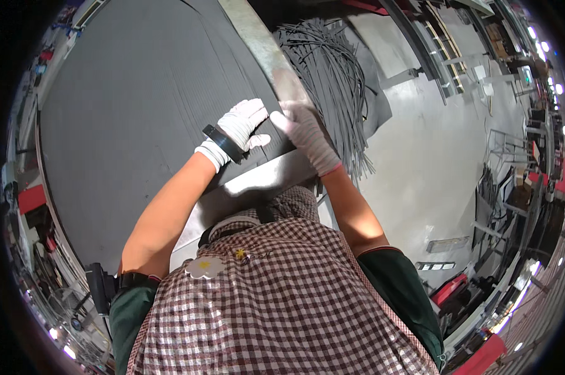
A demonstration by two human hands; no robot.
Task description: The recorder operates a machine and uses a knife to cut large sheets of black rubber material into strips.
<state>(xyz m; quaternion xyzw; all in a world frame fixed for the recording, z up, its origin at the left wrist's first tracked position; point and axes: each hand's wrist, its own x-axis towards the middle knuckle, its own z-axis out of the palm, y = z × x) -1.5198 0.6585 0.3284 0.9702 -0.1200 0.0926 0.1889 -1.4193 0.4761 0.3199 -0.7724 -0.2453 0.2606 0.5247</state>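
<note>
My left hand (240, 127), in a white knit glove with a dark band at the wrist, rests palm down on a dark grey sheet (120, 119). Its fingers are stretched out and the thumb stands apart. Long narrow cut lines run through the sheet beside it. My right hand (304, 139), also gloved, lies over the metal edge bar (257, 39) at the sheet's right side. Its thumb points toward my left hand; the other fingertips are hard to make out. Past the bar hangs a tangled bundle of grey strips (332, 75).
A metal front edge (257, 178) of the table runs close to my waist. Pale floor (413, 162) spreads to the right, with racks and metal frames (507, 150) beyond. A red-and-black object (450, 289) sits at the lower right. More workshop equipment lines the left rim.
</note>
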